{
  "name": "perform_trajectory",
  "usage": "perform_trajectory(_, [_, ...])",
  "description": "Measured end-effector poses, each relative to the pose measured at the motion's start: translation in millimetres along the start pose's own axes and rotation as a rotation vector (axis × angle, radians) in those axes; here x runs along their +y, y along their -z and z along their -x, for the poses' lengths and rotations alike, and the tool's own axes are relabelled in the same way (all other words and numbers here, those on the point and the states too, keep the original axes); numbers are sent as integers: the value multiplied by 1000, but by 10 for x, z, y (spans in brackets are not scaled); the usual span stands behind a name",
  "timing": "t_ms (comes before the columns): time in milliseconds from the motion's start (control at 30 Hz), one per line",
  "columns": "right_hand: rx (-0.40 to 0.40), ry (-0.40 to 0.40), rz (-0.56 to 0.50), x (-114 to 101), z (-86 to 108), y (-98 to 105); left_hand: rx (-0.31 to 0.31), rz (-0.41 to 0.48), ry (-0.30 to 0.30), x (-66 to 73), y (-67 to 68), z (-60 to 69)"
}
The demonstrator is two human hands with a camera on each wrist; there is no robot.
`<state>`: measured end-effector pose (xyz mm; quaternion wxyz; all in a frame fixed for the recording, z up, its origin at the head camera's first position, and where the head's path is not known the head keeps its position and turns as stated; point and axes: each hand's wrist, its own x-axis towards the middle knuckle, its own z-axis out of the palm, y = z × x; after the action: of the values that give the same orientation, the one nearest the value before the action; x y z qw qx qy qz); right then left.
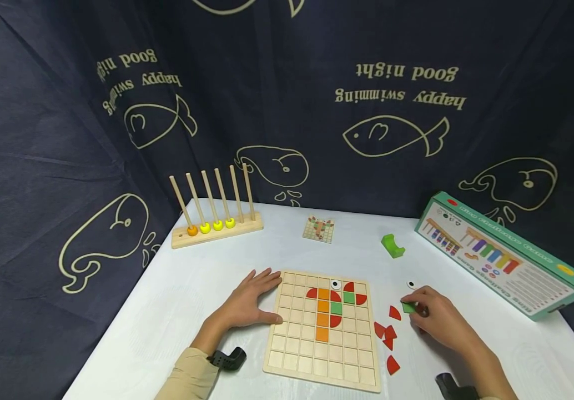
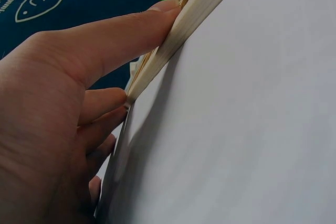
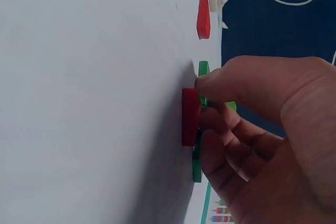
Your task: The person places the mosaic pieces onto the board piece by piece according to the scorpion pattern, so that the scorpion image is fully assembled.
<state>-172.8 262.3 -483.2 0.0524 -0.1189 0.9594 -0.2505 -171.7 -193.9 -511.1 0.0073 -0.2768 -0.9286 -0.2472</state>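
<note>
A wooden grid board (image 1: 294, 347) lies on the table, bearing orange squares (image 1: 322, 320), green squares (image 1: 349, 298), red quarter-round tiles (image 1: 335, 321) and a white eye disc (image 1: 336, 284). At its left edge rests my left hand (image 1: 247, 303), fingers spread; the left wrist view shows the thumb on the board's rim (image 2: 184, 35). Right of the board, my right hand (image 1: 437, 316) pinches a green tile (image 1: 408, 307) low over the table. In the right wrist view a red tile (image 3: 190, 116) and another green piece (image 3: 197, 161) show close to the fingertips.
Loose red tiles (image 1: 392, 365) lie between board and right hand. Farther back are an eye disc (image 1: 411, 284), a green arch block (image 1: 392, 245), a small pattern card (image 1: 318, 229), a peg stand (image 1: 217, 235) with beads and a green game box (image 1: 507, 255).
</note>
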Motion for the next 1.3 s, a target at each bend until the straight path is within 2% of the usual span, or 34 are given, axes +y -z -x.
perform_trajectory(200, [7,16,-11,-11,-33,16,-5,-9,12,-15,-10,0])
perform_trajectory(400, [44,77,-36,-93,-81,-15,-2,-5,6,-15,-10,-4])
perform_trajectory(533, [48,117,-47,-196,-128,-53,-2,-2,8,-8,-4,-4])
perform_trajectory(700, [42,129,-73,-344,-189,-83,-3,1,8,5,5,2])
perform_trajectory(967, [11,150,-59,-586,-293,-154,-4,8,6,29,15,3])
perform_trajectory(1300, [-14,243,-89,-865,-410,-329,-5,-5,7,17,12,3])
